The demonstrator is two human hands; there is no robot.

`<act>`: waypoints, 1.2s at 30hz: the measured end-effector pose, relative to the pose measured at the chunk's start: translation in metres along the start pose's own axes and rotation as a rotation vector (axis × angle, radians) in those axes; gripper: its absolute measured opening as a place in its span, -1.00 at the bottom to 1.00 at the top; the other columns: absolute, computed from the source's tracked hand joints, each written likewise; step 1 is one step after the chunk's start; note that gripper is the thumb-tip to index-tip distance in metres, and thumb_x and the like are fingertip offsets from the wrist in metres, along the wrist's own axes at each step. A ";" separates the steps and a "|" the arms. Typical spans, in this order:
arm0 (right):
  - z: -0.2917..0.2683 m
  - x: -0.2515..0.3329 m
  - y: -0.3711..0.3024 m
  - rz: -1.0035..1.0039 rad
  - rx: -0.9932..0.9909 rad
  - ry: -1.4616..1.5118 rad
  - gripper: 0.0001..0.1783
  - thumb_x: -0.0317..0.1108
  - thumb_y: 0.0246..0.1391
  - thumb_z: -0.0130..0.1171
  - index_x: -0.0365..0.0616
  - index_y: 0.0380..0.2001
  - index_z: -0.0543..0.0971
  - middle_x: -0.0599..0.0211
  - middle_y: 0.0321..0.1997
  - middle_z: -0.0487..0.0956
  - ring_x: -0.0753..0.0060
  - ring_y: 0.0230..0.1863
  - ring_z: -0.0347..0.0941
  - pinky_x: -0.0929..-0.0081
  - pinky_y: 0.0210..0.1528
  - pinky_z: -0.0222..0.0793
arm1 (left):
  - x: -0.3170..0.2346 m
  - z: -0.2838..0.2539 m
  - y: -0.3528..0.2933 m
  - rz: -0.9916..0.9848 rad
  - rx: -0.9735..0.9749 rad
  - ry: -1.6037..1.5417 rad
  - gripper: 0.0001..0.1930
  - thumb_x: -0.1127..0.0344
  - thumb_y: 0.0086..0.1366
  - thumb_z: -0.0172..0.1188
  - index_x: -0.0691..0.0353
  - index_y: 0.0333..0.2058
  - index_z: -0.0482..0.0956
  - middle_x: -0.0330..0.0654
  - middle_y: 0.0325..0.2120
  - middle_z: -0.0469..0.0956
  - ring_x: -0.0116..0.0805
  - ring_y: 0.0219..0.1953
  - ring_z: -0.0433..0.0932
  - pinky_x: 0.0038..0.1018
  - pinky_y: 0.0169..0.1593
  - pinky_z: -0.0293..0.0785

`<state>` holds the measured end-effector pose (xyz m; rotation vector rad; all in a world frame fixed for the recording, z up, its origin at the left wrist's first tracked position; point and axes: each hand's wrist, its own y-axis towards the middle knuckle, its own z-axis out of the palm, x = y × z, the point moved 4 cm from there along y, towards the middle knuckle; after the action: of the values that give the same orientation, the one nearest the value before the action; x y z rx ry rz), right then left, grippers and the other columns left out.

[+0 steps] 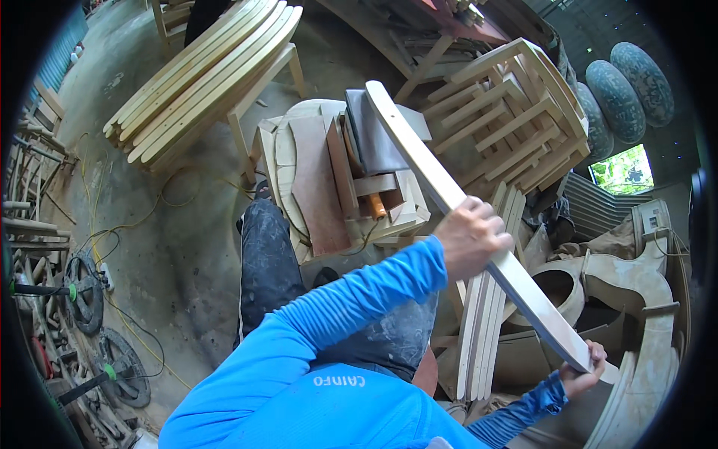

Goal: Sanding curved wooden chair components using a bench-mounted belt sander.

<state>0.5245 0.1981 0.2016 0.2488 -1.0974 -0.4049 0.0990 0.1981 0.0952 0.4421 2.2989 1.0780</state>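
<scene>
A long pale wooden slat [440, 176], rounded at its far end and with a small hole there, slants across in front of me. My left hand [476, 237] is wrapped round its middle. Down at the slat's near end, my right hand [584, 370] grips it with closed fingers. The far part of the slat passes against or just above a grey, flat-faced block [374, 138] on a low wooden stand; contact cannot be made out. An orange cylindrical handle [376, 206] lies by that block, and a brown curved board [315, 179] leans to its left.
Several slats [206, 78] rest on a trestle at the far left. More slats [482, 337] lie beside my right leg. Stacked wooden frames [516, 112] stand at the far right, curved wooden parts [636, 277] nearer. A yellow cable [120, 280] crosses the floor near black wheels [123, 367].
</scene>
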 end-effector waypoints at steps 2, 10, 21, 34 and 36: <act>0.038 -0.035 -0.011 -0.012 0.023 0.061 -0.84 -0.44 0.34 -0.11 -0.04 -0.39 0.27 0.42 -0.40 0.33 0.48 -0.25 0.34 0.38 0.05 0.38 | 0.037 -0.008 -0.003 0.028 0.004 0.042 -0.73 0.23 -0.05 0.47 -0.01 -0.32 0.64 -0.24 -0.36 0.60 -0.19 -0.19 0.60 -0.19 0.07 0.48; 0.156 -0.158 -0.022 -0.105 0.129 0.228 -0.93 -0.36 0.35 -0.02 -0.01 -0.22 0.31 0.48 -0.37 0.36 0.52 -0.25 0.33 0.37 0.09 0.30 | 0.180 -0.018 -0.015 -0.077 0.080 0.155 -0.55 0.20 -0.11 0.54 0.01 -0.18 0.63 -0.18 -0.20 0.58 -0.05 0.03 0.53 -0.14 0.21 0.41; 0.393 -0.366 -0.034 -0.293 0.414 0.141 -0.58 -0.69 0.12 0.29 -0.08 -0.10 0.34 0.19 -0.21 0.63 0.32 -0.08 0.60 0.23 0.15 0.52 | 0.127 -0.014 -0.104 -0.562 0.061 0.078 0.17 -0.06 0.08 0.48 0.11 0.53 -0.07 0.28 0.45 -0.06 0.32 0.52 -0.15 0.22 0.49 -0.16; 0.185 -0.146 -0.076 -0.278 0.696 0.051 -0.70 -0.47 0.09 0.29 -0.07 -0.14 0.43 0.15 -0.16 0.63 0.16 -0.05 0.57 -0.05 0.26 0.46 | 0.091 -0.055 -0.036 -0.113 0.213 0.221 0.21 -0.18 -0.15 0.58 -0.02 0.46 0.15 0.10 0.36 0.20 0.16 0.50 0.04 0.26 0.47 -0.07; 0.142 -0.072 -0.077 -0.031 0.653 0.140 -0.56 -0.36 0.00 0.52 0.02 -0.17 0.43 0.42 -0.25 0.52 0.28 -0.10 0.48 0.06 0.31 0.32 | 0.087 -0.044 -0.030 -0.069 0.322 0.187 -0.01 -0.13 -0.14 0.58 -0.02 0.31 0.40 -0.02 0.14 0.49 0.02 0.34 0.35 0.15 0.42 0.08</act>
<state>0.3537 0.1609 0.1757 0.8580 -1.0611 -0.0416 0.0016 0.1966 0.0651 0.3940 2.6468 0.7427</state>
